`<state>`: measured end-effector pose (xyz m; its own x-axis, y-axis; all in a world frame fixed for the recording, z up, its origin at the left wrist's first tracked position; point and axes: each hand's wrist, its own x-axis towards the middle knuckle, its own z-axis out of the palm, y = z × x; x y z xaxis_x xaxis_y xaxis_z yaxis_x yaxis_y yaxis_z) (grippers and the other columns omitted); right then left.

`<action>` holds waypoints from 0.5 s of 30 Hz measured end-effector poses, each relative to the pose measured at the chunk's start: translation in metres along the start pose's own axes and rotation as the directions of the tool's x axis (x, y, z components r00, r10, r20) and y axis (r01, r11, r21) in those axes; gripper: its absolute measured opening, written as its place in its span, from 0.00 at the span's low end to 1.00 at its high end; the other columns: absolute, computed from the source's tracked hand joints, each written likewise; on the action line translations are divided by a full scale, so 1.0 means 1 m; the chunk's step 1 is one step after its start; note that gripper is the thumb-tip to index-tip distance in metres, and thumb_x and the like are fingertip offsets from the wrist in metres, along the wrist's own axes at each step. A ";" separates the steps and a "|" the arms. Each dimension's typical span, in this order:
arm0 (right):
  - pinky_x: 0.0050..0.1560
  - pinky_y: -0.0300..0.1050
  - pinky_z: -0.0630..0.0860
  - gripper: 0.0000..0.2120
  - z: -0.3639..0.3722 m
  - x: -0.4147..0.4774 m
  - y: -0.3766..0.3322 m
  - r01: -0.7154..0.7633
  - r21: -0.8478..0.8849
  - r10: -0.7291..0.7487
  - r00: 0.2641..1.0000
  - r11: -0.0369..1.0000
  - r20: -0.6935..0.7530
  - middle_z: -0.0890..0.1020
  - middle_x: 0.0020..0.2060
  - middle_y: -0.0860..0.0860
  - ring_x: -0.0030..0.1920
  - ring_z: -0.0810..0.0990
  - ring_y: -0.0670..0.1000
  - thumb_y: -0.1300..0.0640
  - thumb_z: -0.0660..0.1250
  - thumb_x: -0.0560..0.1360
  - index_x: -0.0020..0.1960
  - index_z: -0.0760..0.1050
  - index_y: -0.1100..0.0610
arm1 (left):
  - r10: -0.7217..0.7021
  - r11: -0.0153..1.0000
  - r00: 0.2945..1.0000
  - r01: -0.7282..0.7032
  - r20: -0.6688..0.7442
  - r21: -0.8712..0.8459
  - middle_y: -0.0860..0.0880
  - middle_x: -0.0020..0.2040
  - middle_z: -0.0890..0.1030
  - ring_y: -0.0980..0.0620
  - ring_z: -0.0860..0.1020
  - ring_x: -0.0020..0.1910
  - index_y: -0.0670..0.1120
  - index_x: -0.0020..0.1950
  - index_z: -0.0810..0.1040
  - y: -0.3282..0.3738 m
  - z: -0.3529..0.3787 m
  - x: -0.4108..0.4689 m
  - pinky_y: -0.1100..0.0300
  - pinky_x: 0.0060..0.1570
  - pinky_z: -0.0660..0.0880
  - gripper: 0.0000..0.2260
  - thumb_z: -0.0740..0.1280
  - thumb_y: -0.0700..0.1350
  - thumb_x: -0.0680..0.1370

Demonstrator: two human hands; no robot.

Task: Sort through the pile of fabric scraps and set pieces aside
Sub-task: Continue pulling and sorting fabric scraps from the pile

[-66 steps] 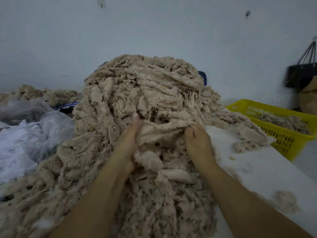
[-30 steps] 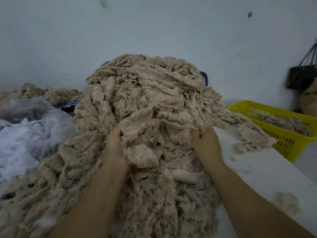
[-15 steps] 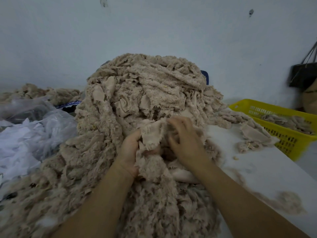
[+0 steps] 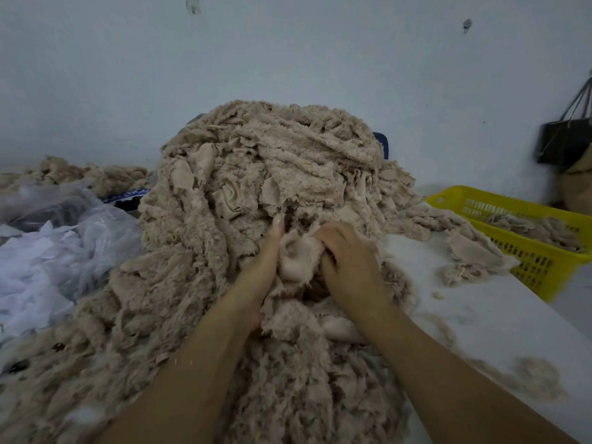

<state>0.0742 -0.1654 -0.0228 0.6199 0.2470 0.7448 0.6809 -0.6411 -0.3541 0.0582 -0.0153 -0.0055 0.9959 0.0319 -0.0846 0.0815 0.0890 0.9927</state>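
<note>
A textile workroom: heaped fleecy fabric scraps point(image 4: 272, 187) on a white table point(image 4: 480, 315), yellow sorting basket point(image 4: 528, 261) alongside.

Big pile of fabric scraps point(image 4: 272, 174): soft cloth, fuzzy and woolly on one side, flat and smooth on the other. Frayed, stringy edges. Small piece of cloth point(image 4: 296, 256) between the two hands: smooth, matt side up, fluffy rim. Tabletop point(image 4: 499, 318): white, smooth, a bit dull, with bits of fluff on it. Basket point(image 4: 531, 267): hard yellow plastic, slightly shiny, full of little holes. Plastic bags point(image 4: 64, 238) on the left: thin, see-through, crinkly, a little shiny. Bag point(image 4: 563, 142) on the wall: dark, matt; stuff hard to tell. Wall point(image 4: 288, 59): painted, matt, pale.
</note>
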 end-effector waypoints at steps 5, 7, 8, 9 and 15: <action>0.27 0.48 0.76 0.16 0.004 -0.002 -0.017 0.143 -0.049 -0.140 0.988 0.989 0.058 0.80 0.56 0.54 0.43 0.81 0.53 0.55 0.56 0.77 0.53 0.80 0.61 | -0.009 0.992 1.000 0.011 0.020 -0.122 0.41 0.48 0.86 0.46 0.86 0.46 0.44 0.50 0.87 -0.003 -0.001 -0.007 0.58 0.42 0.83 0.17 0.70 0.57 0.77; 0.25 0.50 0.76 0.16 0.005 -0.002 -0.020 0.140 -0.046 -0.136 0.988 0.989 0.079 0.80 0.55 0.54 0.40 0.81 0.54 0.53 0.55 0.77 0.51 0.79 0.61 | 0.022 0.973 0.997 -0.040 -0.079 -0.228 0.40 0.47 0.86 0.47 0.86 0.42 0.43 0.50 0.86 -0.003 -0.003 -0.005 0.58 0.37 0.82 0.13 0.68 0.51 0.80; 0.25 0.51 0.76 0.16 0.006 -0.002 -0.020 0.135 -0.049 -0.129 0.986 0.990 0.103 0.79 0.54 0.54 0.39 0.80 0.55 0.52 0.55 0.76 0.50 0.77 0.61 | 0.050 0.962 0.993 -0.076 -0.104 -0.262 0.41 0.47 0.86 0.48 0.86 0.42 0.44 0.52 0.85 -0.003 -0.004 -0.003 0.59 0.36 0.82 0.12 0.66 0.50 0.81; 0.26 0.53 0.75 0.16 0.008 -0.002 -0.020 0.133 -0.052 -0.125 0.983 0.990 0.134 0.78 0.53 0.54 0.38 0.78 0.56 0.52 0.55 0.76 0.49 0.76 0.61 | 0.068 0.952 0.991 -0.100 -0.116 -0.289 0.43 0.47 0.87 0.49 0.86 0.42 0.45 0.54 0.84 -0.003 -0.004 -0.003 0.59 0.36 0.81 0.12 0.64 0.50 0.82; 0.32 0.52 0.73 0.07 0.014 -0.006 -0.011 -0.002 -0.055 0.019 0.952 0.998 0.305 0.67 0.48 0.44 0.38 0.74 0.53 0.54 0.64 0.77 0.52 0.69 0.54 | -0.035 0.916 0.994 -0.011 -0.106 -0.400 0.40 0.47 0.86 0.45 0.86 0.40 0.45 0.47 0.87 0.000 -0.009 -0.003 0.55 0.33 0.82 0.19 0.61 0.53 0.83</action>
<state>0.0691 -0.1494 -0.0315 0.7221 0.4442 0.5303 0.6569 -0.6807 -0.3243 0.0550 -0.0069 -0.0062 0.9828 0.1338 -0.1275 0.0484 0.4794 0.8763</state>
